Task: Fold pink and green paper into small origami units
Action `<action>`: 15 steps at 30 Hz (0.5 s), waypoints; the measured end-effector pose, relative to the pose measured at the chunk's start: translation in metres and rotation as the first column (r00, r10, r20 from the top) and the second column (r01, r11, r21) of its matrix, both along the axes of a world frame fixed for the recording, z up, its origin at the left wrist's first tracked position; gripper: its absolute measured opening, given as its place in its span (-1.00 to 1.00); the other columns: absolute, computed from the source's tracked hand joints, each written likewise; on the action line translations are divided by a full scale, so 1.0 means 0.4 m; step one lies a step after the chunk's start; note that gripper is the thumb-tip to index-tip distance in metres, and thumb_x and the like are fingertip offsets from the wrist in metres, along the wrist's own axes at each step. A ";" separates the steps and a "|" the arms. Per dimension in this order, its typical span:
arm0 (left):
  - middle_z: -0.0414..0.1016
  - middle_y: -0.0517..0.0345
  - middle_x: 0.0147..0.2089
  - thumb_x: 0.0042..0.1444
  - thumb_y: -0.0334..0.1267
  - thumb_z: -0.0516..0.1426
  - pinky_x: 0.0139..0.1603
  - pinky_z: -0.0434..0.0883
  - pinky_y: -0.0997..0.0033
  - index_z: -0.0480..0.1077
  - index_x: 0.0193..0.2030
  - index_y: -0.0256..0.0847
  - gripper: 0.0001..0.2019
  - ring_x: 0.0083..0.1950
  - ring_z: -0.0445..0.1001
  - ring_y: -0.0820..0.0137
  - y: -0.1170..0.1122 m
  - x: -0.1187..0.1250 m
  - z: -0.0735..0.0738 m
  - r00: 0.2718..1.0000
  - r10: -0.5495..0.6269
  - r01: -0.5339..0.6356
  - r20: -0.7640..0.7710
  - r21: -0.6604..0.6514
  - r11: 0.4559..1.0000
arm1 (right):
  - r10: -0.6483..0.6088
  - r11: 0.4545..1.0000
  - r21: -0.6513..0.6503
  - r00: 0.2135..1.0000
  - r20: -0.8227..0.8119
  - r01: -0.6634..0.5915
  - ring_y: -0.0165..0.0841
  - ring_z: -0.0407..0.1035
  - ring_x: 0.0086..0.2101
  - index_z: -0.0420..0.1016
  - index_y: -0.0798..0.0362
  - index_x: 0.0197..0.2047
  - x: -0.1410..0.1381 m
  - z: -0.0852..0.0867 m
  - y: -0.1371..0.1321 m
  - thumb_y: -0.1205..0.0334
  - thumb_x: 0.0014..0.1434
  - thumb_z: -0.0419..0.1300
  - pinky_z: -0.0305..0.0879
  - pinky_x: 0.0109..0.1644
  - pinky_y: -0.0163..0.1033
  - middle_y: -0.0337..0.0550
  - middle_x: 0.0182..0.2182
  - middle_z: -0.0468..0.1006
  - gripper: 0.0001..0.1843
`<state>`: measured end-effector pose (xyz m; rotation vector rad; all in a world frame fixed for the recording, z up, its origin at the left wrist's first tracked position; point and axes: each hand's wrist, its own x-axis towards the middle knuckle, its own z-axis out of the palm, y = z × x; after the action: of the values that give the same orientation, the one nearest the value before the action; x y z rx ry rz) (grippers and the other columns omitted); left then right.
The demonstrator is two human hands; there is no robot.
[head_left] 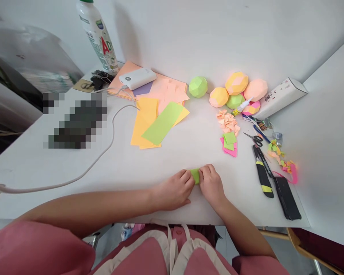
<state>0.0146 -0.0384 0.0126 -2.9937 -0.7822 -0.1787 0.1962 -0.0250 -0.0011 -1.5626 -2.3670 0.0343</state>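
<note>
A small piece of green paper point(195, 176) lies on the white table between my two hands, close to its front edge. My left hand point(176, 189) has its fingers closed on the paper's left end. On the right end, the fingers of my right hand point(211, 184) press together over the paper. Both ends are covered by fingers, so only the middle strip shows. Beyond my right hand sits a little stack of green paper squares point(229, 138) and pink paper pieces point(232, 152), with a heap of folded peach paper point(227, 121) behind it.
Yellow paper strips point(145, 118) and a green sheet point(163, 124) lie mid-table. Several faceted paper balls point(198, 87) line the wall. Scissors point(257, 140), a utility knife point(264, 177) and a black case point(288, 198) lie right. A cable point(103, 151) from a power bank point(138, 78) crosses the left.
</note>
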 end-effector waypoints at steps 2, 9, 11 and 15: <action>0.42 -0.15 -0.10 0.19 0.02 0.08 0.08 0.21 0.11 0.46 -0.07 -0.46 -0.52 -0.05 0.31 0.09 -0.001 0.000 -0.002 1.000 0.002 -0.002 0.014 0.004 1.000 | 0.001 1.000 0.006 1.000 0.009 -0.001 -0.42 0.22 -0.47 0.32 0.08 -0.42 0.000 0.000 0.000 0.48 0.22 -0.05 0.15 -0.46 -0.32 -0.17 -0.42 0.33 -0.76; 0.42 -0.13 -0.12 0.18 0.02 0.09 0.07 0.22 0.11 0.47 -0.07 -0.47 -0.51 -0.07 0.32 0.09 -0.001 0.002 -0.006 1.000 -0.008 0.008 0.027 0.005 1.000 | 0.000 1.000 0.023 0.999 0.044 -0.001 -0.42 0.20 -0.50 0.31 0.08 -0.42 0.001 -0.006 -0.001 0.49 0.22 -0.06 0.15 -0.47 -0.33 -0.18 -0.43 0.33 -0.75; 0.41 -0.14 -0.12 0.18 0.01 0.09 0.05 0.22 0.11 0.46 -0.07 -0.46 -0.52 -0.07 0.32 0.10 0.000 0.002 -0.007 0.999 -0.015 0.015 0.033 0.006 1.000 | -0.005 1.000 0.023 0.999 0.050 0.003 -0.42 0.20 -0.50 0.31 0.07 -0.41 0.002 -0.007 -0.001 0.49 0.22 -0.06 0.15 -0.47 -0.33 -0.18 -0.43 0.32 -0.75; 0.41 -0.13 -0.13 0.17 0.01 0.11 0.04 0.22 0.12 0.46 -0.08 -0.44 -0.54 -0.08 0.31 0.12 -0.001 0.001 -0.009 0.999 -0.011 0.011 0.047 -0.013 1.000 | -0.013 1.000 0.020 0.998 0.056 0.012 -0.41 0.20 -0.51 0.30 0.06 -0.42 0.003 -0.008 -0.001 0.49 0.21 -0.07 0.12 -0.48 -0.32 -0.18 -0.43 0.32 -0.75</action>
<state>0.0152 -0.0387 0.0088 -3.0173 -0.7742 -0.2461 0.1973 -0.0256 -0.0045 -1.5898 -2.3927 -0.0357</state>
